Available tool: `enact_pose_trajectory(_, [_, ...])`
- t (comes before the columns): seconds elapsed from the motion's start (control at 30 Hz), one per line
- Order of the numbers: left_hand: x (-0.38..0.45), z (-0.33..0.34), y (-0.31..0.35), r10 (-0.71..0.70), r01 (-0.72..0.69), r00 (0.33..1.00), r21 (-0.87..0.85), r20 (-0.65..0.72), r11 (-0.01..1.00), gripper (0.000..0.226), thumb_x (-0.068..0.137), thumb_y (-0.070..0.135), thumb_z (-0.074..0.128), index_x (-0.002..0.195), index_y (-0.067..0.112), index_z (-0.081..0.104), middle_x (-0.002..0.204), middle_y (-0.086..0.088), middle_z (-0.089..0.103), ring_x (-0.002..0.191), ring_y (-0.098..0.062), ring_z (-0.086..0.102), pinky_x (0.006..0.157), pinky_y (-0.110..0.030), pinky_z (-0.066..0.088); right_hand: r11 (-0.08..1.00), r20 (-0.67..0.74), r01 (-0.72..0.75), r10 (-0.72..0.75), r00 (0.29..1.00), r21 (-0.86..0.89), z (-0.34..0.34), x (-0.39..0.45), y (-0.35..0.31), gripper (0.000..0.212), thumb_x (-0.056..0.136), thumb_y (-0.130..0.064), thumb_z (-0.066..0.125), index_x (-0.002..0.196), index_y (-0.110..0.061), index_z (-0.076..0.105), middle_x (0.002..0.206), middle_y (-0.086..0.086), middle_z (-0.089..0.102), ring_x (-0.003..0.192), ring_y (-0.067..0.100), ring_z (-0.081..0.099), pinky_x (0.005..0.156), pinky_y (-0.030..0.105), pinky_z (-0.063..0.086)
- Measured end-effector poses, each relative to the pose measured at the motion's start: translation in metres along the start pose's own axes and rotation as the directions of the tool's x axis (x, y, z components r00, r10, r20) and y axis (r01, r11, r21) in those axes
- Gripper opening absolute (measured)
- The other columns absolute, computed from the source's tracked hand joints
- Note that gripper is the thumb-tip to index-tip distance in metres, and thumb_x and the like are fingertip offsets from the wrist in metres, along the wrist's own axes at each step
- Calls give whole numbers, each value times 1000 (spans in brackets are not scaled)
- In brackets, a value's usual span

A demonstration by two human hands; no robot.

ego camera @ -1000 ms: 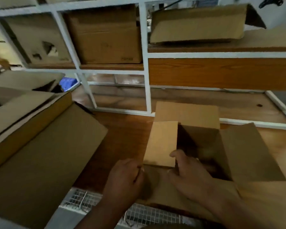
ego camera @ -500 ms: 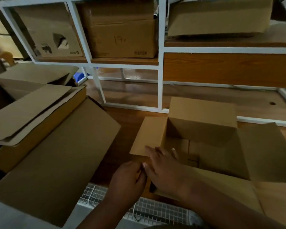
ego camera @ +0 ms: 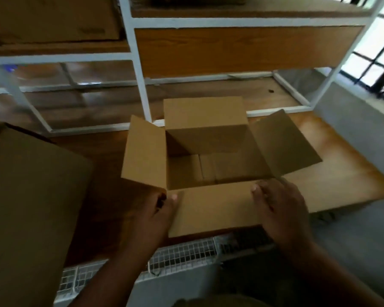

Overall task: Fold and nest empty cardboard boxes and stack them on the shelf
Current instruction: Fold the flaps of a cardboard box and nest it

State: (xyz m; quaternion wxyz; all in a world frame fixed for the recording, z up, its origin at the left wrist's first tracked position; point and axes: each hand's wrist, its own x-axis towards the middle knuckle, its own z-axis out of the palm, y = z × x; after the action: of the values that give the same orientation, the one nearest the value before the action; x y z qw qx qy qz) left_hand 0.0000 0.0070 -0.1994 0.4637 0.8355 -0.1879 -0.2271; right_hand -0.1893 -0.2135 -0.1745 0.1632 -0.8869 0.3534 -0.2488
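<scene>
While the open cardboard box [ego camera: 208,156] sits on the wooden tabletop [ego camera: 341,185] before the shelf [ego camera: 248,49], left hand [ego camera: 155,213] and right hand [ego camera: 279,209] press its near flap [ego camera: 213,209], fingers [ego camera: 261,191] loosely spread; light, stiff, creasable, probably best gripped by the side walls.

Your view is dim; daylight from the window [ego camera: 377,52] at right blows out. Left side sits in shadow. Soft blur throughout, wide-angle bending at edges.
</scene>
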Motion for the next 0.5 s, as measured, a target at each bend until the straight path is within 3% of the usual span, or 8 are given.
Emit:
enact_pose_trajectory(0.1, [15,10,5,-106,104,994,-57,-30,993,33,105,59,55,106,26,58,101,3,63,88,-13,60,65,-31,40,965,-94,-255,249,964,-56,-14,10,46,23,104,-47,64,89,-29,62,92,-1,62,83,20,56,70,35,44])
enact_pose_trajectory(0.2, [26,12,9,-140,133,986,-82,-86,988,27,107,56,54,108,30,58,98,7,60,90,-13,58,68,-29,39,848,12,-519,521,853,107,-15,30,77,40,101,-62,63,101,-22,66,100,5,69,89,23,63,74,37,48])
enact_pose_trajectory(0.27, [35,10,15,-139,127,983,-98,-123,987,32,109,50,53,109,22,68,101,1,67,95,-24,63,79,-33,44,787,154,-574,553,819,227,-14,43,83,44,102,-65,61,114,-22,68,100,7,74,86,26,69,70,36,49])
enact_pose_trajectory(0.33, [40,7,23,-207,196,967,-83,-147,977,37,110,47,52,114,14,71,101,-6,67,93,-26,62,86,-35,44,756,253,-570,512,821,321,-14,52,79,39,107,-56,59,102,-19,70,84,8,75,75,30,70,63,35,47])
enact_pose_trajectory(0.4, [39,3,29,-243,236,958,-68,-150,969,43,111,41,52,121,4,72,87,-3,61,80,-21,59,75,-32,47,710,299,-572,488,820,410,-11,64,75,44,108,-47,62,88,-10,73,74,10,73,73,37,69,66,40,45])
enact_pose_trajectory(0.5, [28,1,47,-212,200,955,-75,-207,977,49,112,37,51,122,-8,69,75,2,55,68,-16,52,67,-31,48,671,276,-558,488,828,488,-16,76,64,30,109,-33,64,93,-10,74,91,14,74,81,30,68,64,36,45])
